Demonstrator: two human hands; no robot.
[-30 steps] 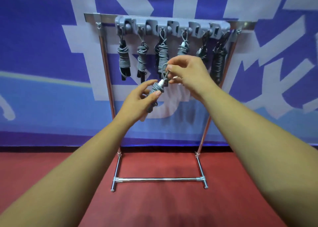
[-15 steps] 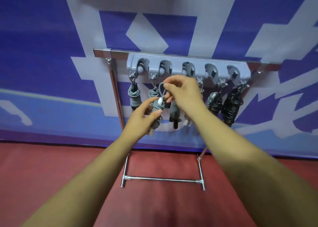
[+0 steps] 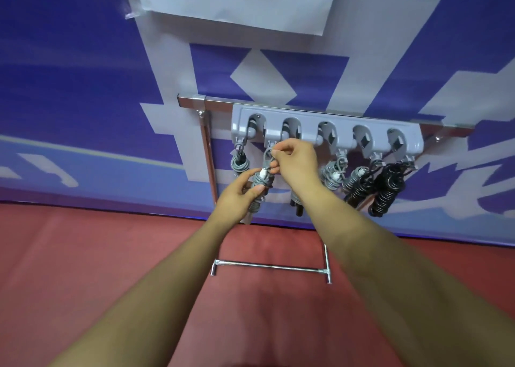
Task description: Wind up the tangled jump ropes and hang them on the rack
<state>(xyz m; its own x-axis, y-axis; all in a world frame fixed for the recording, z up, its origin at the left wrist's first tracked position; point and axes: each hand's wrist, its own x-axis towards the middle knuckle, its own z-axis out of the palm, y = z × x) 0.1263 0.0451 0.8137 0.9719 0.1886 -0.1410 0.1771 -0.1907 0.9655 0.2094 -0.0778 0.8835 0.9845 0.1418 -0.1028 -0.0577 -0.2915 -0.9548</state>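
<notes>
A grey plastic hook rack (image 3: 306, 118) is fixed on a chrome stand's top bar (image 3: 192, 100). My left hand (image 3: 237, 196) grips a wound grey jump rope (image 3: 257, 184) by its coiled body, just below the rack's second hook. My right hand (image 3: 296, 160) pinches the rope's small loop at the top, close under that hook. Other wound ropes hang from the rack: a grey one (image 3: 239, 162) at the left, another grey one (image 3: 331, 173) to the right, and two black ones (image 3: 386, 191) at the far right. A further bundle behind my right wrist is mostly hidden.
The stand's legs and lower crossbar (image 3: 269, 267) rest on a red floor (image 3: 83, 255). A blue and white banner (image 3: 83, 74) covers the wall behind, with a white paper sheet (image 3: 237, 1) taped above the rack.
Both hands have lifted the wound grey rope up to the rack's second hook. The camera has tilted upward, so the rack sits lower in view and the paper sheet shows.
</notes>
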